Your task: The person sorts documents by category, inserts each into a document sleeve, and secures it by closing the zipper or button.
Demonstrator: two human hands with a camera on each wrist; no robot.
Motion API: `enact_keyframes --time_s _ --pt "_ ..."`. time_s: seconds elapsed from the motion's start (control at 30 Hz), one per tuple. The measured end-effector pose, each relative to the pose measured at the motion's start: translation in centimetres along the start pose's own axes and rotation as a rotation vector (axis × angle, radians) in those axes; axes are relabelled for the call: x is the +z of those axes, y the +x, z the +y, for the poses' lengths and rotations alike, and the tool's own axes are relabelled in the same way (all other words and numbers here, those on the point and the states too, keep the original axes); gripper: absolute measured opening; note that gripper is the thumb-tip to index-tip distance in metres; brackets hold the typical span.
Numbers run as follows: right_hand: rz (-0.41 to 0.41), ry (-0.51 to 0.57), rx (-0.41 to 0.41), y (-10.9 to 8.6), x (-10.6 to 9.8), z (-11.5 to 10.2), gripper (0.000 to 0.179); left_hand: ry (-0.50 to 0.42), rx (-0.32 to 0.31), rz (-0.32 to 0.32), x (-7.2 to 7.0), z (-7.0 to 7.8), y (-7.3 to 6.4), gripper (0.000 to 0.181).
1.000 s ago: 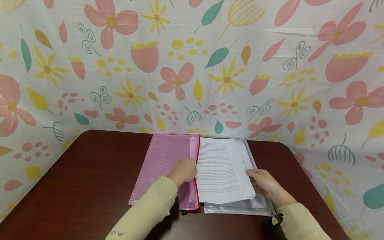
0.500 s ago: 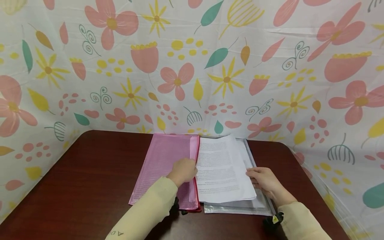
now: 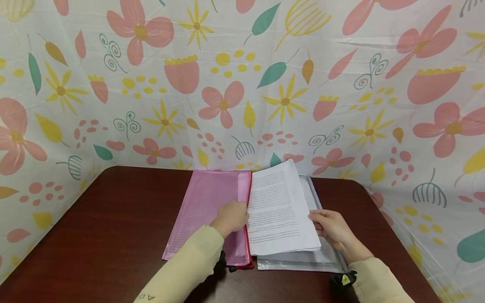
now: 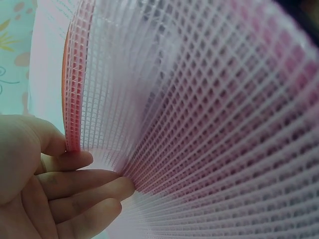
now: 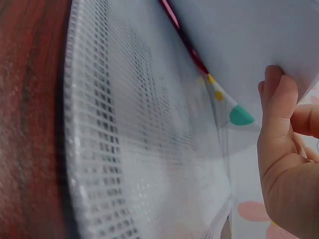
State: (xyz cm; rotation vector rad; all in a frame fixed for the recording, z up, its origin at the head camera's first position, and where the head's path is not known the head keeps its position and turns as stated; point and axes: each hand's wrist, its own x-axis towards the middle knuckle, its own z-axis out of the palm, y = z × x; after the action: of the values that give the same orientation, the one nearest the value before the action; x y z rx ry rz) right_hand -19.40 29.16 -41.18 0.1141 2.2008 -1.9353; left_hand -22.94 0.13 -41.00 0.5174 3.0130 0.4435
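Note:
On the table lies a pink mesh document pouch [image 3: 206,202] with a red zip edge. My left hand [image 3: 230,216] pinches that edge between thumb and index finger; in the left wrist view the mesh bows away from the hand [image 4: 60,184]. Printed sheets [image 3: 276,210] lean out beside the red edge, raised at the right. My right hand [image 3: 335,229] pinches their right margin; in the right wrist view its fingertips [image 5: 283,94] touch the paper's underside [image 5: 239,45]. Whether the sheets' left margin lies inside the pouch is hidden.
A grey-white mesh pouch [image 3: 299,264] lies under the sheets, with white paper showing inside. The dark brown table [image 3: 98,223] ends at a flower-print cloth [image 3: 227,63] along the back and sides. Black bands are at both wrists.
The sheets have tilted, their top right corner rising and their lower right corner shifting slightly left. My right hand has risen a little with them; my left hand stays at the pink pouch's edge.

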Motion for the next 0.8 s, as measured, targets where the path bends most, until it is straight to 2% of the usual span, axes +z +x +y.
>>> enact_keyframes --time_s 0.37,0.8 --pt "0.035 0.044 0.021 0.0 0.9 0.3 0.039 -0.011 0.006 0.008 0.4 -0.2 0.0 0.026" --pt "0.003 0.058 0.004 0.2 1.9 0.3 0.04 -0.008 0.003 0.025 0.2 -0.2 0.1 0.028"
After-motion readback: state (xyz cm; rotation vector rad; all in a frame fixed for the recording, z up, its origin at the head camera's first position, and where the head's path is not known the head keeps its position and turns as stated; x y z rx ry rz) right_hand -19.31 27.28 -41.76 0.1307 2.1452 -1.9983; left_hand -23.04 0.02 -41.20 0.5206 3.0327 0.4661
